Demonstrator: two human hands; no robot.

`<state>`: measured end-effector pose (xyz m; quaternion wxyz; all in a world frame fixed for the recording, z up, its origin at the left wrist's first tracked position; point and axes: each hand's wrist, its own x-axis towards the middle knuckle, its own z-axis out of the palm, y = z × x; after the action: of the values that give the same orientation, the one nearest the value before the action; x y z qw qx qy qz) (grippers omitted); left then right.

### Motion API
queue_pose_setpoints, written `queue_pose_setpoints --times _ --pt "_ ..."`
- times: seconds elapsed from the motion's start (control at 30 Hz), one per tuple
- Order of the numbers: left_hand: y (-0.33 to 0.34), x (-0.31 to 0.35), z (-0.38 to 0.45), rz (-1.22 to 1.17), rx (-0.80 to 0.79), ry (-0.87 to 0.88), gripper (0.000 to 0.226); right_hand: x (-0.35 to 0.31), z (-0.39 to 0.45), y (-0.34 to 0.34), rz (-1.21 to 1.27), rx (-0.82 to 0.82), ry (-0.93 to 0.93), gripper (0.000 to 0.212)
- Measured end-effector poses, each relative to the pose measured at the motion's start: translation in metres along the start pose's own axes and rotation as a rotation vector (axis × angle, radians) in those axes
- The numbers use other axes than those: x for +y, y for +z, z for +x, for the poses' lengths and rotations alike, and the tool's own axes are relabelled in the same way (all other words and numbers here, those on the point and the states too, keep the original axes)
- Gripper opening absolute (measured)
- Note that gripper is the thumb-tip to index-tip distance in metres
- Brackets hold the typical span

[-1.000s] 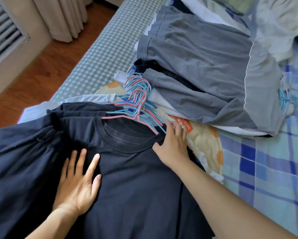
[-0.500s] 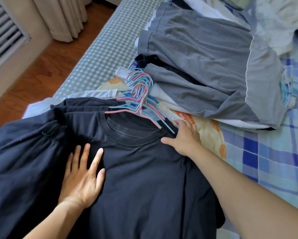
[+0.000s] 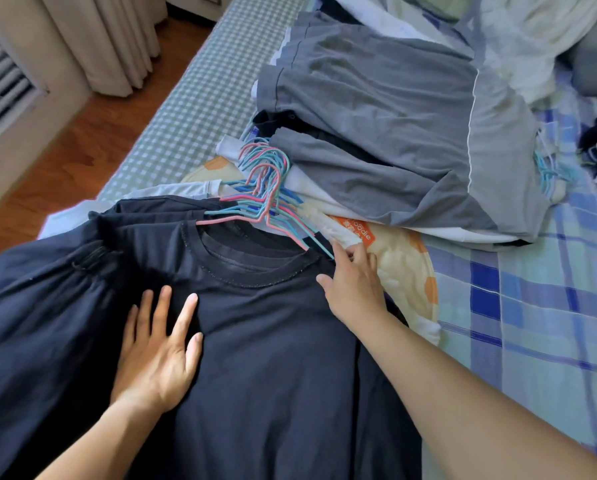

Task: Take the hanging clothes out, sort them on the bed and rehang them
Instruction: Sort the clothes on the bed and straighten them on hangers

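My left hand [image 3: 155,355] lies flat on the chest of the top black T-shirt [image 3: 273,358], fingers spread wide and holding nothing. My right hand [image 3: 354,289] sits at that shirt's right shoulder, just past the collar, fingers loosely bent beside the arm of a hanger; whether they pinch it I cannot tell. The black shirts are stacked on the bed [image 3: 532,323], their pink and blue hangers [image 3: 266,195] bunched just beyond the collar. To do this well, I think I should keep the left palm pressing the stack so it stays put, and work one hanger at a time. Beyond the right hand, an orange tag [image 3: 357,230] reads something like "oodle", upside down.
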<state>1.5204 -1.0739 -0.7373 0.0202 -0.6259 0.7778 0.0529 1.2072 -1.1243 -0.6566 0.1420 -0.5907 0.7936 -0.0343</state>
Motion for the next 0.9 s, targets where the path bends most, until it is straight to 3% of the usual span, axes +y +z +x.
queue_pose_setpoints --times 0.17,0.47,0.6,0.67,0.9 --pt "0.0 -0.001 0.0 0.005 -0.006 -0.002 0.068 -0.003 -0.003 0.006 -0.032 0.076 0.12 0.056" --pt "0.003 0.0 0.001 -0.001 0.016 -0.005 0.068 0.005 0.016 -0.008 0.051 -0.121 0.23 0.061" --pt "0.005 0.0 0.002 -0.003 0.024 -0.01 0.068 -0.003 -0.029 -0.006 0.143 0.231 0.047 0.042" --pt "0.005 0.0 0.001 -0.008 0.015 -0.007 0.068 -0.002 -0.057 -0.001 0.157 0.356 -0.03 0.043" --pt "-0.017 0.005 -0.001 -0.125 0.109 0.087 0.051 0.006 -0.104 0.019 0.256 0.389 -0.173 0.039"
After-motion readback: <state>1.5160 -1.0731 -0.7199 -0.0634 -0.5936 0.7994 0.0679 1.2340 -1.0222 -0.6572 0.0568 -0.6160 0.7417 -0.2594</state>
